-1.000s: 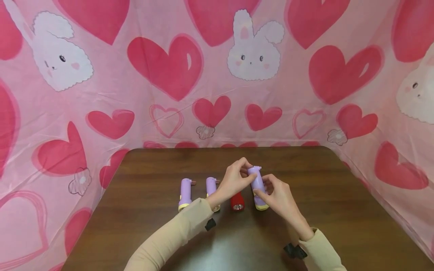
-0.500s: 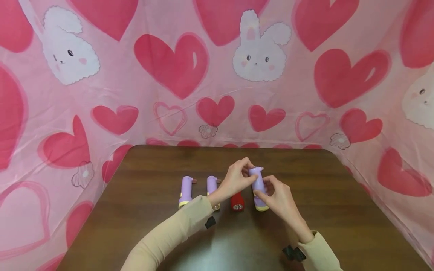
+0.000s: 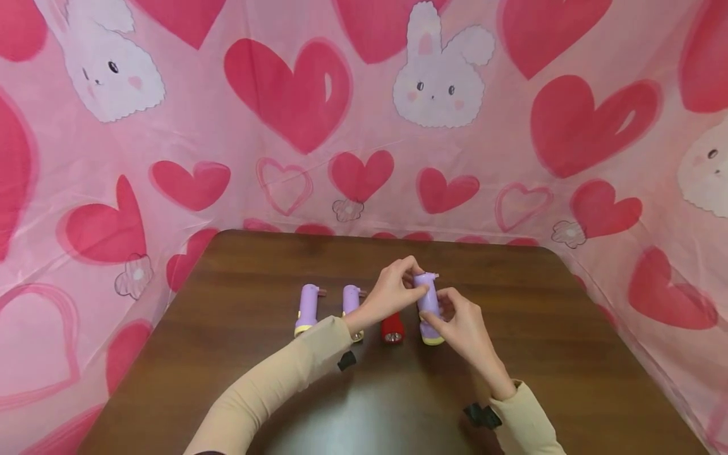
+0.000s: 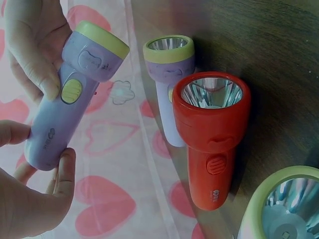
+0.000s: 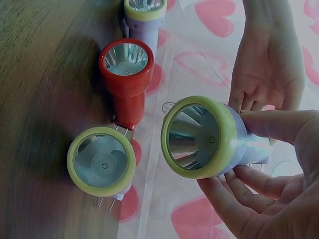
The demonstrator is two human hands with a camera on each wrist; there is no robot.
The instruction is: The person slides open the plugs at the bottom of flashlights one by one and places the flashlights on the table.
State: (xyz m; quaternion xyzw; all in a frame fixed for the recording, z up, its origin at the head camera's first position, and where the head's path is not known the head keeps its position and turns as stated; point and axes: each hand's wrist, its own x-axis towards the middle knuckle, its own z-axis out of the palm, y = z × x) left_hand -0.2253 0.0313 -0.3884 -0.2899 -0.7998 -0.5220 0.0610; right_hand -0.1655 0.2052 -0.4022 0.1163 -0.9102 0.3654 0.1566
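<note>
Both hands hold a purple flashlight with a yellow rim, tilted above the table, its lens end toward the wearer. My left hand pinches the tail end, where a small piece juts out. My right hand grips it near the head; in the left wrist view its thumb lies beside the yellow switch. A red flashlight lies just left of it. Another purple flashlight lies beside the red one in the right wrist view; in the head view the held flashlight and hands hide it.
Two more purple flashlights lie farther left, one partly behind my left wrist and one at the row's end, with prongs sticking out sideways. The brown wooden table meets a pink heart-print cloth at its back edge.
The head view has tilted slightly, so the table and hands sit a little higher in it. Both hands keep the same hold on the purple flashlight.
</note>
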